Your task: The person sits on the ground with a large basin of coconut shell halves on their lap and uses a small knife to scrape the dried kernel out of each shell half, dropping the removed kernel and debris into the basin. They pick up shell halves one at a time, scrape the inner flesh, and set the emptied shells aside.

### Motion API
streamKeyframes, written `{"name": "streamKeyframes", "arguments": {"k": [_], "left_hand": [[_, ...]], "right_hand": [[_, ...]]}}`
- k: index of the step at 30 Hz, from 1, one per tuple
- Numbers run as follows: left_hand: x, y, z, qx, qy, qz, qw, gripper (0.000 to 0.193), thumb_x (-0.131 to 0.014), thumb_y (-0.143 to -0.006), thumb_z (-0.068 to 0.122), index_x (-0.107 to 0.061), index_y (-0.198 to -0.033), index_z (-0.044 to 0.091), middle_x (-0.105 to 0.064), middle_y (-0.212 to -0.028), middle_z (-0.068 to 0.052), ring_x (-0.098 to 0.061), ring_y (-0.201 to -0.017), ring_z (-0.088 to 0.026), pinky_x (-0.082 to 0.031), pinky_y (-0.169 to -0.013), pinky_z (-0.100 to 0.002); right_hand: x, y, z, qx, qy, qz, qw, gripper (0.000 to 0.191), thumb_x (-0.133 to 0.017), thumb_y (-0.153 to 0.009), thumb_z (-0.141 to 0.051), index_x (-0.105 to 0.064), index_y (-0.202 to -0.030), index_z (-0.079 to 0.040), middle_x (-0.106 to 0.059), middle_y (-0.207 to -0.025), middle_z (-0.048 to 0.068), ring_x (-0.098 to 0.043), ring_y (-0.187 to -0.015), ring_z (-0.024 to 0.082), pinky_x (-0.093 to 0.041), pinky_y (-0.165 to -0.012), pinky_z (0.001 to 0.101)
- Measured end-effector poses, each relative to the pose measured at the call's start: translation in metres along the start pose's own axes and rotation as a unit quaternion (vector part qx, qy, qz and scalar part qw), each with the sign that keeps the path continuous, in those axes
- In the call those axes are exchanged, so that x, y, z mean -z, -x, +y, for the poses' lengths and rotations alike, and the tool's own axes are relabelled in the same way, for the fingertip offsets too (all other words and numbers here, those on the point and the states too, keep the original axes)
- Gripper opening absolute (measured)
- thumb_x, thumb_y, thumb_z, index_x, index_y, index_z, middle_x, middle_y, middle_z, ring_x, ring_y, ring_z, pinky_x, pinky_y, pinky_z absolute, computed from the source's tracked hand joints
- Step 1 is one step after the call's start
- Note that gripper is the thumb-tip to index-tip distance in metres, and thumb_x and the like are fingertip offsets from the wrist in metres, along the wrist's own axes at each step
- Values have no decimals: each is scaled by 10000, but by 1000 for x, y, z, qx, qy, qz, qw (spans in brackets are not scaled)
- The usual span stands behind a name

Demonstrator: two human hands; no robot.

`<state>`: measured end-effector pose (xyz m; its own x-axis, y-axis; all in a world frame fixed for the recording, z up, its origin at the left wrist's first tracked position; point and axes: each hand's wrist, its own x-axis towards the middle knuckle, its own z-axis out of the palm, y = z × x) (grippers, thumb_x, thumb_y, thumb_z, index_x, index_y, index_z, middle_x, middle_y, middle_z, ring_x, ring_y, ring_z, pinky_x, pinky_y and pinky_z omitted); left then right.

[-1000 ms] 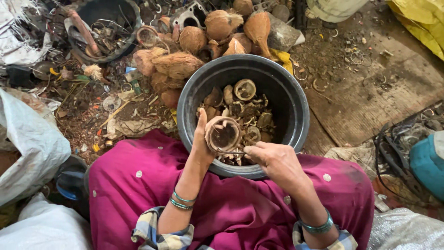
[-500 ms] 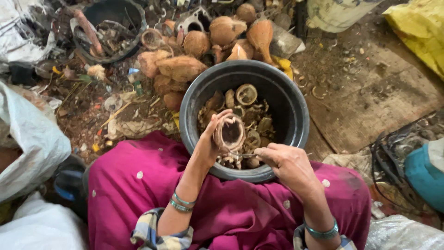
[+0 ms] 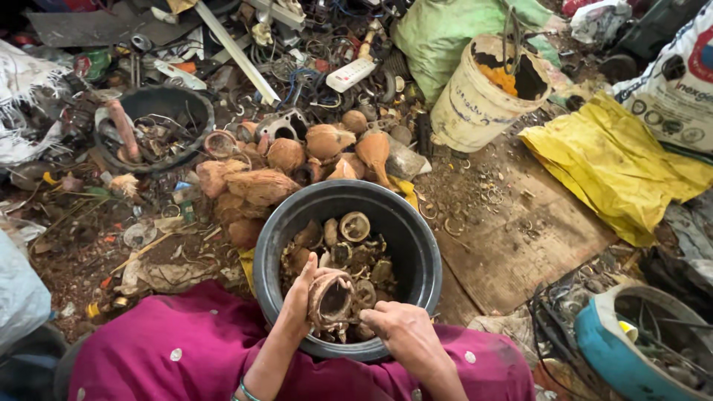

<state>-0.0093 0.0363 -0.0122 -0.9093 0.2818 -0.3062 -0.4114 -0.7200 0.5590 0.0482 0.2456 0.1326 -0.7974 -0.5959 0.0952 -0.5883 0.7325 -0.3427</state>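
Scrap everywhere on this floor. Far left sits a shallow dark round pan (image 3: 152, 126) full of wire bits and a rusty rod. Next over, a heap of brown copper-wound motor coils (image 3: 297, 160) lies just behind the big black plastic bucket (image 3: 416, 245), which holds more rusty rings and coil pieces. Over that bucket, the left hand (image 3: 301, 297) has its grip closed around a rusty brown ring-shaped coil piece (image 3: 332, 299), holding it upright above the junk inside. The right hand (image 3: 401, 334) is just beside it, fingers curled and touching the piece's lower edge. Further right there's a dirty cream plastic bucket (image 3: 475, 104), then a crumpled yellow plastic sheet (image 3: 624, 163).
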Motion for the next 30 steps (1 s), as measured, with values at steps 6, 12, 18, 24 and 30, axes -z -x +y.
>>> {"name": "streamKeyframes", "arguments": {"k": [6, 12, 18, 24, 30], "left_hand": [[-8, 4, 16, 57, 64, -16, 996, 819, -385, -931, 708, -725, -970, -36, -782, -886, -162, -759, -767, -254, -630, -725, -376], [-15, 5, 21, 31, 109, 32, 993, 610, -478, -989, 581, -704, -1124, 31, -759, -970, -121, -735, -853, -254, -618, -775, -404], [-22, 19, 22, -15, 44, 10, 999, 493, -535, -972, 408, -601, -1372, 128, -702, -1229, -16, -680, -1070, -167, -600, -852, -384], [-18, 29, 16, -72, 2, -90, 993, 544, -524, -1012, 428, -561, -1416, 65, -676, -1304, -65, -666, -1148, -175, -581, -931, -346], [-12, 19, 9, -58, 53, -83, 994, 522, -511, -1063, 470, -667, -1208, -7, -752, -1082, -122, -732, -958, -204, -607, -859, -352]], "right_hand": [[6, 0, -5, -22, -21, -14, 999, 145, -670, -890, -202, -742, -993, -129, -636, -754, 96, -666, -745, 314, -500, -630, 445], [6, 0, -5, -31, -37, 17, 999, 225, -683, -838, -128, -745, -1055, -137, -660, -793, 88, -676, -756, 306, -521, -652, 430], [9, -1, -1, -59, -58, 67, 994, 331, -675, -793, -65, -737, -1114, -115, -722, -866, 75, -717, -788, 285, -556, -696, 389], [12, 0, -6, -50, -122, 46, 990, 295, -696, -785, -85, -741, -1076, -91, -690, -797, 107, -710, -730, 286, -553, -649, 372], [6, -3, -23, -15, -58, 26, 998, 137, -707, -870, -179, -721, -986, -108, -689, -788, 87, -688, -721, 298, -524, -617, 408]]}}
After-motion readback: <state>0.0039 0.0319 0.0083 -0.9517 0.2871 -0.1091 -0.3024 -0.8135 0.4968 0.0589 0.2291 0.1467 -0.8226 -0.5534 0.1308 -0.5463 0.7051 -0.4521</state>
